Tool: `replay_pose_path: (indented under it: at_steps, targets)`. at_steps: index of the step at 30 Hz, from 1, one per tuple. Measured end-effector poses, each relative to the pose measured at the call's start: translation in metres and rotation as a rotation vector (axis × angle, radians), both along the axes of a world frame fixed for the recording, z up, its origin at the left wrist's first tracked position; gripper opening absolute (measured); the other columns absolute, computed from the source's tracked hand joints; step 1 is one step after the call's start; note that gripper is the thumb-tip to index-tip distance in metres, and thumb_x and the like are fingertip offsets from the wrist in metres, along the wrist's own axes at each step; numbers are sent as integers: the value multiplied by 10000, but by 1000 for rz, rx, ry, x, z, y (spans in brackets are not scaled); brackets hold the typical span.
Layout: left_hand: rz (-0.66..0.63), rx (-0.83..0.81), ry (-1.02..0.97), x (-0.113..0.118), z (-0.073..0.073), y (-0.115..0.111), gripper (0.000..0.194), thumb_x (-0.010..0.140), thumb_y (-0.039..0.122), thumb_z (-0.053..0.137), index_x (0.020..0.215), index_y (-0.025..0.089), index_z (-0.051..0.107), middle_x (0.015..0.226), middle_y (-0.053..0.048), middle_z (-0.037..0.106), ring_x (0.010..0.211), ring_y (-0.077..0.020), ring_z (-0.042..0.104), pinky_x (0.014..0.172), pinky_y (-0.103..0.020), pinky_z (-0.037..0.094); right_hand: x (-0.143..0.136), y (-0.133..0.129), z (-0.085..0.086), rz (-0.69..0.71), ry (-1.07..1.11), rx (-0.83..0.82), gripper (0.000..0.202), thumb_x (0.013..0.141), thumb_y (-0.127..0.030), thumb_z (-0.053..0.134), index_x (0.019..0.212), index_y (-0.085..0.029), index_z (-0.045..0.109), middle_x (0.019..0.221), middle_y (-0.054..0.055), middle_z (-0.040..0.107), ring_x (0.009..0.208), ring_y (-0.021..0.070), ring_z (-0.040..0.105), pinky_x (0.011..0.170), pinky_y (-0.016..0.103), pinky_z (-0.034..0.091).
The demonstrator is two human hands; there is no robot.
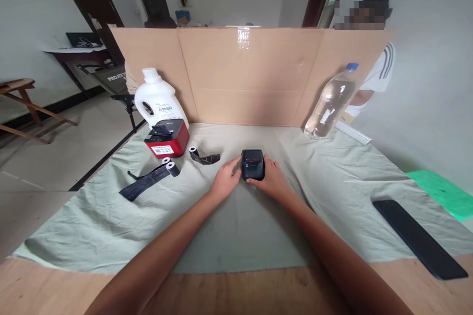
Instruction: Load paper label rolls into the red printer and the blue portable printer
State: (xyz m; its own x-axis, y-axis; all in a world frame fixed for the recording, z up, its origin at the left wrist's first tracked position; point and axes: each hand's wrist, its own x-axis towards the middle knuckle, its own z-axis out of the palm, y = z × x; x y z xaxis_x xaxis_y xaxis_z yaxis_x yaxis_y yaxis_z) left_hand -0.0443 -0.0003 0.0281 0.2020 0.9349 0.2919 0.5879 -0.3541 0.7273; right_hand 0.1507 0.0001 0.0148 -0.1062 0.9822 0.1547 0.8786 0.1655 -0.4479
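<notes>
A small black box-shaped device (253,165) stands on the grey-green cloth (236,236) at the middle. My left hand (226,177) is closed against its left side, its fingertips partly hidden. From the right, my right hand (270,177) grips the device, with the thumb across its lower front edge and the fingers along its side. Left of my hands lies a small roll with a dark unrolled strip (207,158). Two more rolls with dark strips (148,182) rest farther left, in front of a red and black device (168,139).
A white jug (158,98) stands behind the red device. At the back are a cardboard panel (247,78) and a clear bottle with a blue cap (330,103). A black flat object (419,238) lies at the right. A person (377,69) is behind the panel.
</notes>
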Motion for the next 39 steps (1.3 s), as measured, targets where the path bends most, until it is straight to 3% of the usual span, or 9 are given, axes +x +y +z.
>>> replay_pose_path:
  at_steps: [3,7,11,15,23,26,28,34,39]
  targets:
    - [-50,-79,-36,1,-15,19,595,897,107,437,1485,161,506,1483,-88,568,1349,-233,563,1177,-403,418,-2,-2,-10,-2,1,37,1066,725,-629,738,1567,-151,291,1448,188,540,1311,409,476,1052,508,387]
    - [-39,-147,-69,2,-30,15,620,922,125,398,1538,176,438,1443,-84,606,1315,-226,596,1169,-404,430,-6,-6,-12,-52,4,63,998,726,-623,740,1509,-117,381,1366,207,603,1305,398,494,1032,503,388]
    - [-60,-69,20,0,-39,13,672,897,93,394,1564,173,386,1445,-100,604,1344,-241,566,1171,-418,428,-6,-8,-9,-70,12,72,869,723,-606,758,1408,-145,488,1267,178,666,1268,372,529,1014,473,387]
    - [-88,26,217,-1,-44,17,753,833,44,420,1577,123,336,1328,-172,661,1216,-295,634,1105,-485,471,-5,-7,-9,-47,20,76,849,723,-602,773,1377,-135,499,1250,186,673,1271,374,524,1012,470,378]
    - [-16,36,316,7,-36,11,685,859,81,425,1543,91,391,1222,-173,704,1156,-288,655,1091,-457,465,-5,-7,-11,-37,38,59,829,727,-613,765,1357,-133,522,1258,193,668,1277,385,511,1020,478,367]
    - [67,-18,243,13,-30,6,573,972,240,418,1533,118,422,1225,-160,713,1158,-296,660,1066,-461,485,-5,-8,-11,-36,73,64,863,738,-585,746,1427,-137,482,1299,191,652,1296,391,493,1043,501,357]
    - [98,-29,203,15,-28,4,604,987,381,475,1539,142,418,1302,-154,685,1210,-308,639,1088,-474,471,-3,-9,-12,-24,119,71,885,754,-533,715,1489,-128,432,1350,196,625,1319,392,474,1067,519,349]
    - [43,-68,80,15,-26,2,664,959,472,558,1533,162,436,1444,-120,602,1323,-290,578,1145,-438,436,11,3,-25,27,392,64,648,874,-231,380,1515,-201,472,1556,90,487,1388,281,453,1151,494,336]
    - [31,-75,58,13,-28,3,659,958,480,556,1534,181,439,1427,-108,618,1319,-296,579,1145,-461,431,20,36,-14,122,465,96,585,968,-233,281,1515,-195,483,1574,80,465,1470,218,397,1200,455,305]
